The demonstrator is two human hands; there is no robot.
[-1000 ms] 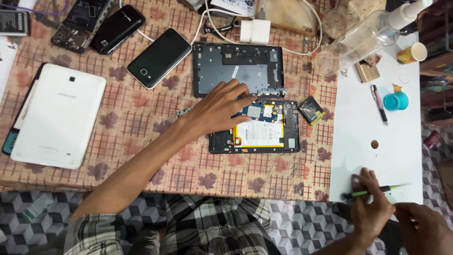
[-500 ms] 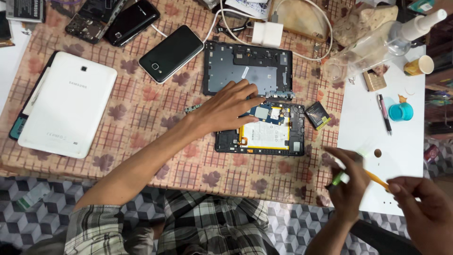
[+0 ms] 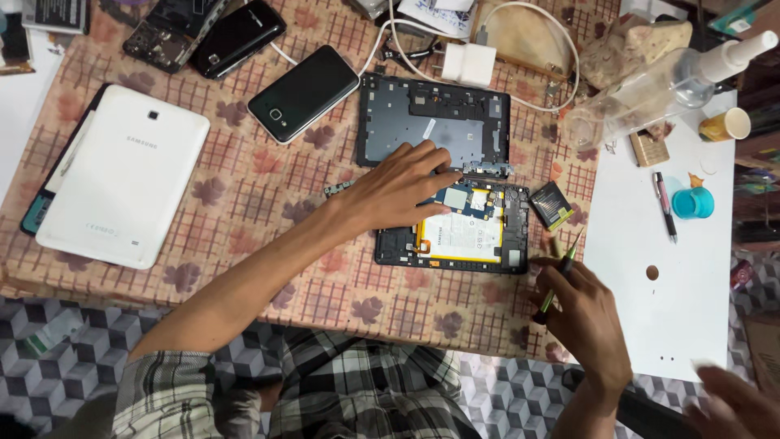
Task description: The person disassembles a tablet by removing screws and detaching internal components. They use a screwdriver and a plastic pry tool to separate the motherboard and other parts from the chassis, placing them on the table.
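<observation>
At frame centre, the left hand (image 3: 398, 195) is pressing splayed fingers on the opened black tablet with exposed circuit board and white battery (image 3: 467, 232) lying on the worktop. The right hand (image 3: 581, 313), lower right, is gripping a green-handled screwdriver (image 3: 561, 272). Judging by this, screw work is in hand; next, the tip needs careful placing.

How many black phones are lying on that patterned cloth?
3. One black phone lies beside the grey back cover. A second sits at the top, and a third, dismantled, lies left of it, partly cut off by the frame. Others may be out of view.
</observation>
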